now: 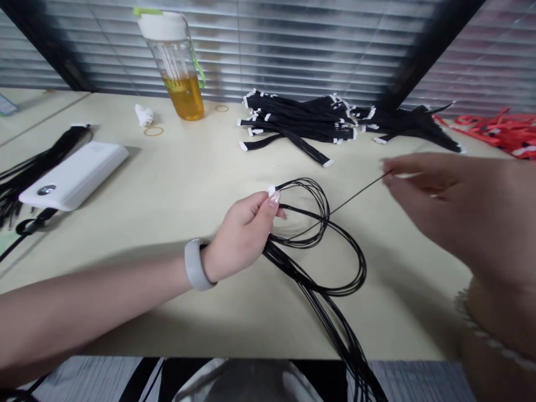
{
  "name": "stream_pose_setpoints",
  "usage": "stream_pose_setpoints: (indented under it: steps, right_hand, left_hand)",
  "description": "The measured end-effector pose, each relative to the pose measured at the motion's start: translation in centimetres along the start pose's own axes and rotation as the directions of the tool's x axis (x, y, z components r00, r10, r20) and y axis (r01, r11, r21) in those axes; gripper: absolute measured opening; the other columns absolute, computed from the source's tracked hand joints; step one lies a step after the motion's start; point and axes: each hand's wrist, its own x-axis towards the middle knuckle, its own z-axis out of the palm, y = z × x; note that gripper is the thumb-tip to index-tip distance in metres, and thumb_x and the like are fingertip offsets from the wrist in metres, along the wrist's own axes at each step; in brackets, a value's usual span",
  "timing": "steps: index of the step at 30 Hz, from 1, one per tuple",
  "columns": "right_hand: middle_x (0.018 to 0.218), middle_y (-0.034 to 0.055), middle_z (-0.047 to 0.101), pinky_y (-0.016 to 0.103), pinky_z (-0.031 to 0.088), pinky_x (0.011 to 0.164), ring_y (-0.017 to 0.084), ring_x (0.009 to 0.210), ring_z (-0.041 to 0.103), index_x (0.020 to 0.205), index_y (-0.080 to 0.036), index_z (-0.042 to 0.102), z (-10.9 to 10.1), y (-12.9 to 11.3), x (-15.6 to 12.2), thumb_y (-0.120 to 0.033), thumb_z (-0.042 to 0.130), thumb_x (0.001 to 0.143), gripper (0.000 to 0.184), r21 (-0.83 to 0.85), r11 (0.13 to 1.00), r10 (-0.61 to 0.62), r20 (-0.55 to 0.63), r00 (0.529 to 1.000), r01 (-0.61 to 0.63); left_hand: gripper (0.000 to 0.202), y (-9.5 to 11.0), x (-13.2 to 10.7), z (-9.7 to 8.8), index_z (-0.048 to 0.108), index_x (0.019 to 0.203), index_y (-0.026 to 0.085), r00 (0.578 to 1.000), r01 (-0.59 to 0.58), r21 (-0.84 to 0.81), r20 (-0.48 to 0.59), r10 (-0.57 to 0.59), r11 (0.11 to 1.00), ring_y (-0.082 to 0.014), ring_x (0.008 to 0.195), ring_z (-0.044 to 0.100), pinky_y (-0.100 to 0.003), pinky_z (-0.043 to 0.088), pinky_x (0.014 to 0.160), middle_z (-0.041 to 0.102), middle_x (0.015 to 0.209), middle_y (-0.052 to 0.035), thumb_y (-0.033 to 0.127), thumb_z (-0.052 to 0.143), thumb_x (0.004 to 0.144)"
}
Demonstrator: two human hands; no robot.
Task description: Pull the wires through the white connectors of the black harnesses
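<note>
In the middle of the table, my left hand (249, 226) pinches a white connector (272, 190) with a bundle of thin black wires (355, 251) attached. The wires loop out to the right of my fingers, and their lower part hangs over the front table edge. My right hand (448, 206), slightly blurred, is raised to the right with thumb and forefinger closed on a single black wire (360, 192). That wire is drawn taut back to the loops.
Black flat cables with white connectors (297, 120) lie in a pile at the back; red cables (502, 131) are at far right. A bottle of amber liquid (186, 95) stands back left. On the left are a white power bank (75, 173), black wires (46, 159) and rubber bands (153, 131).
</note>
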Motion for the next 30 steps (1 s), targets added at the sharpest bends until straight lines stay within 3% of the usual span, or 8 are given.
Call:
stream_pose_setpoints:
  steps: [2, 4, 6, 8, 11, 13, 18, 30]
  right_hand:
    - [0.086, 0.0088, 0.07, 0.036, 0.044, 0.067, 0.021, 0.078, 0.064, 0.105, -0.021, 0.07, -0.2, -0.5, 0.2, -0.025, 0.064, 0.076, 0.029, 0.34, 0.936, 0.107, -0.031, 0.994, -0.09]
    - [0.104, 0.009, 0.067, 0.036, 0.048, 0.073, 0.022, 0.094, 0.063, 0.101, -0.021, 0.071, -0.1, -1.3, 0.3, -0.023, 0.062, 0.08, 0.023, 0.705, 0.707, 0.15, -0.068, 0.986, -0.059]
    - [0.107, 0.0078, 0.063, 0.035, 0.049, 0.08, 0.018, 0.097, 0.061, 0.093, -0.018, 0.07, 0.1, -1.9, 0.3, -0.019, 0.059, 0.082, 0.016, 0.876, 0.481, 0.19, -0.14, 0.972, 0.032]
    - [0.091, 0.0047, 0.063, 0.031, 0.05, 0.075, 0.012, 0.083, 0.061, 0.096, -0.02, 0.068, 0.4, -2.2, 0.3, -0.012, 0.059, 0.08, 0.019, 0.914, 0.404, 0.235, -0.148, 0.961, 0.042]
    - [0.07, -0.0017, 0.061, 0.026, 0.049, 0.061, 0.01, 0.063, 0.059, 0.112, -0.026, 0.058, 1.3, -2.3, -0.4, -0.006, 0.057, 0.079, 0.038, 0.886, 0.459, 0.149, -0.002, 0.989, -0.067]
    - [0.07, -0.0023, 0.062, 0.024, 0.049, 0.06, 0.009, 0.062, 0.059, 0.108, -0.025, 0.057, 1.9, -2.6, -1.1, -0.011, 0.056, 0.082, 0.029, 0.816, 0.567, 0.005, 0.136, 0.991, -0.114]
    - [0.078, -0.0004, 0.064, 0.023, 0.047, 0.062, 0.009, 0.066, 0.057, 0.095, -0.02, 0.064, 2.9, -3.8, -2.6, -0.023, 0.054, 0.087, 0.014, 0.508, 0.861, -0.152, 0.18, 0.972, 0.04]
    - [0.059, 0.0, 0.057, 0.027, 0.032, 0.052, 0.01, 0.051, 0.046, 0.073, -0.019, 0.061, 3.0, -3.8, -2.5, -0.031, 0.052, 0.088, 0.021, 0.333, 0.922, -0.275, 0.193, 0.942, 0.201]
  left_hand:
    - [0.041, -0.1, -0.1, 0.0, 0.055, 0.073, 0.016, 0.999, -0.019, 0.03, 0.026, 0.018, 0.999, -0.0132, 0.066, 0.052, -0.023, 0.038, 0.056, 0.045, 0.057, -0.0003, 0.047, 0.036, 0.093]
    - [0.042, -0.1, -0.3, 0.0, 0.055, 0.074, 0.016, 0.998, -0.041, 0.033, 0.053, 0.039, 0.999, -0.0139, 0.071, 0.054, -0.024, 0.039, 0.058, 0.046, 0.059, -0.0008, 0.046, 0.034, 0.094]
    - [0.042, -0.2, -0.4, -0.1, 0.056, 0.076, 0.016, 0.995, -0.065, 0.018, 0.074, 0.064, 0.998, -0.0142, 0.072, 0.055, -0.024, 0.04, 0.059, 0.046, 0.059, -0.0006, 0.046, 0.033, 0.095]
    - [0.041, -0.2, -0.4, -0.1, 0.056, 0.078, 0.017, 0.992, -0.085, 0.008, 0.097, 0.084, 0.996, -0.0141, 0.071, 0.055, -0.024, 0.041, 0.06, 0.046, 0.059, -0.0003, 0.045, 0.033, 0.095]
    - [0.04, -0.1, -0.5, -0.2, 0.056, 0.078, 0.016, 0.988, -0.097, 0.008, 0.12, 0.095, 0.995, -0.0135, 0.07, 0.056, -0.024, 0.042, 0.062, 0.049, 0.059, 0.0, 0.044, 0.034, 0.095]
    - [0.038, 0.0, -0.5, -0.2, 0.055, 0.078, 0.016, 0.987, -0.106, 0.01, 0.125, 0.104, 0.994, -0.0128, 0.07, 0.056, -0.024, 0.043, 0.064, 0.051, 0.062, -0.0001, 0.044, 0.034, 0.095]
    - [0.034, 0.3, -0.6, -0.4, 0.054, 0.079, 0.015, 0.981, -0.145, 0.039, 0.14, 0.138, 0.989, -0.0091, 0.064, 0.051, -0.021, 0.041, 0.061, 0.056, 0.07, -0.0005, 0.039, 0.035, 0.095]
    - [0.03, 0.9, -0.9, -0.5, 0.048, 0.071, 0.016, 0.958, -0.223, 0.114, 0.21, 0.196, 0.968, -0.0076, 0.057, 0.044, -0.02, 0.037, 0.053, 0.052, 0.064, 0.0011, 0.031, 0.038, 0.094]
